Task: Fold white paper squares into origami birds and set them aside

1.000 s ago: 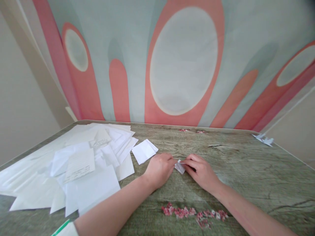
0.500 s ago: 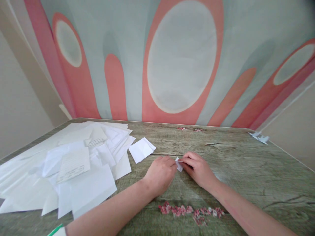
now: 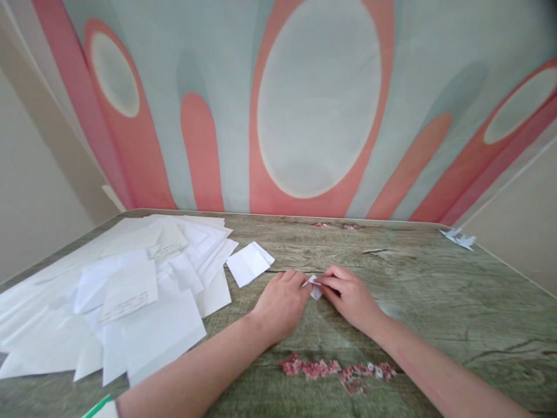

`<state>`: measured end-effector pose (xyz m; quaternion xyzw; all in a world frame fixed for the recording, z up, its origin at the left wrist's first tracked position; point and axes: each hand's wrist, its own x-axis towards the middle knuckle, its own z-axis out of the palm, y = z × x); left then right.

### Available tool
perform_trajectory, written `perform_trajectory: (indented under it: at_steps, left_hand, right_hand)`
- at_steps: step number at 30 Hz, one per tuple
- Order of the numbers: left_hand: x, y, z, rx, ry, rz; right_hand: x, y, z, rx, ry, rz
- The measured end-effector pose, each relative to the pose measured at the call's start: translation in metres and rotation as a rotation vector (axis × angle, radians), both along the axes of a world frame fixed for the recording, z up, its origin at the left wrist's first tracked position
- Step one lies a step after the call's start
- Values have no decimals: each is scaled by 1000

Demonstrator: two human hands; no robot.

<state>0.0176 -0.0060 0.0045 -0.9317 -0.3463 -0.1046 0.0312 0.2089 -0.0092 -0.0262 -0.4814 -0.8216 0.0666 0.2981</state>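
Observation:
A small folded piece of white paper [image 3: 316,291] is between my hands on the wooden table. My left hand [image 3: 282,303] pinches its left side, with the fingertips partly hidden behind the knuckles. From the right, my right hand [image 3: 346,294] grips the opposite side between thumb and fingers. The top of the paper shows raised folds between the two hands. Just beyond my left hand lies a small stack of white paper squares [image 3: 249,264], apart from both hands.
A large loose pile of white sheets [image 3: 161,334], some with writing, covers the table's left side. Folded white paper pieces [image 3: 458,238] lie at the far right edge. The tabletop [image 3: 435,302] has printed pink flowers [image 3: 322,368]. A patterned panel [image 3: 235,145] stands behind.
The folded paper's upper part has opened out more between my fingers. Both hands have shifted slightly, and the whole view has moved a little.

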Motion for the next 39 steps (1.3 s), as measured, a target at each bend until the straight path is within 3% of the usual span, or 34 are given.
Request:
perform_trajectory:
  at_steps: [13,22,39]
  left_hand:
    - [0,-6,1,-27,38,26]
    - [-13,-19,4,-54,66,-1]
    - [-10,-19,5,-30,56,-37]
  right_hand:
    - [0,0,-2,0,-31,-35]
    - [-1,-1,-2,9,-43,-37]
    - [-2,-2,-2,2,-38,-37]
